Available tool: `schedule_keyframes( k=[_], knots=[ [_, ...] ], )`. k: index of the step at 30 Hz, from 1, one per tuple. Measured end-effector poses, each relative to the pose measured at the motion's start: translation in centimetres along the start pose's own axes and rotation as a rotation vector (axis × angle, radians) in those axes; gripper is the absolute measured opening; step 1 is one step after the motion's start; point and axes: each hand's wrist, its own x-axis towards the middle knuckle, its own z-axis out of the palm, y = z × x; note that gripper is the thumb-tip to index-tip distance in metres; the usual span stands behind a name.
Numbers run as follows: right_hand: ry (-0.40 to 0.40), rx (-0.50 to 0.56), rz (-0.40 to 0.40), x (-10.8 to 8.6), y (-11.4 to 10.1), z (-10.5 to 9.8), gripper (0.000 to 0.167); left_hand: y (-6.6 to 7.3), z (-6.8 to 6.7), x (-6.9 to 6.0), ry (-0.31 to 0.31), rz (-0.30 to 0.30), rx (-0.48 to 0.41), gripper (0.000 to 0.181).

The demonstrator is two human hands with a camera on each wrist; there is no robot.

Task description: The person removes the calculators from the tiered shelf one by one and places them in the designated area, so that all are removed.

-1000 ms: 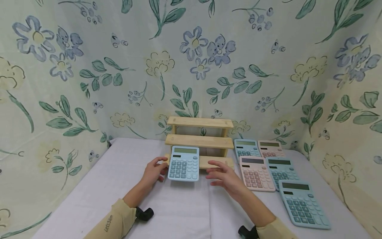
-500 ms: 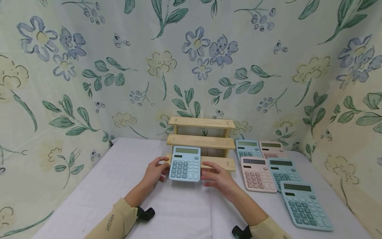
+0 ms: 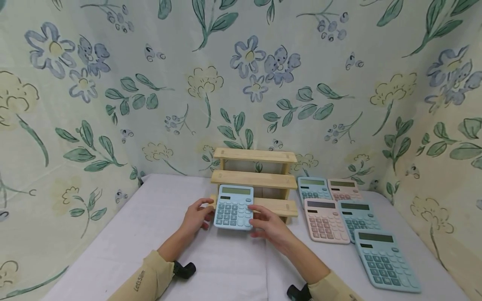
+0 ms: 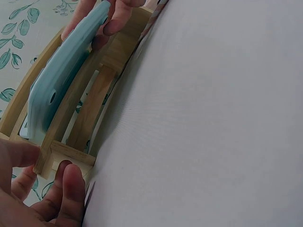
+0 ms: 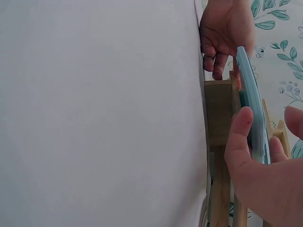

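A light-blue calculator [image 3: 233, 207] leans back on the lowest step of a wooden three-step display stand [image 3: 254, 178]. My right hand [image 3: 273, 228] holds its right edge, with fingers on both faces; in the right wrist view the calculator [image 5: 253, 104] shows edge-on between the thumb and fingers of the right hand [image 5: 265, 184]. At the left end of the lowest step is my left hand [image 3: 196, 215]. In the left wrist view the left hand [image 4: 42, 194] has its fingers curled about the end of the stand [image 4: 45, 163], close to the calculator's lower corner.
To the right of the stand lie several more calculators: a blue one [image 3: 314, 187] and a pink one [image 3: 343, 189] at the back, then a pink one [image 3: 326, 221], a blue one [image 3: 359, 215] and a nearer blue one [image 3: 385, 261]. A white cloth [image 3: 158, 200] covers the table.
My right hand has moved left from beside the calculator and taken hold of its right edge. The left hand and the calculator have stayed in place.
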Motion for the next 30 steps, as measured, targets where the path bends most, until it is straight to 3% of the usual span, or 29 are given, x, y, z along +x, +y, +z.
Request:
schedule_keyframes(
  k=[19, 30],
  knots=[
    [0.010, 0.009, 0.007, 0.85, 0.22, 0.79, 0.060, -0.09, 0.15, -0.07, 0.003, 0.005, 0.003, 0.031],
    [0.048, -0.041, -0.017, 0.72, 0.29, 1.03, 0.058, -0.29, 0.05, 0.21, 0.002, -0.005, 0.004, 0.031]
  ],
)
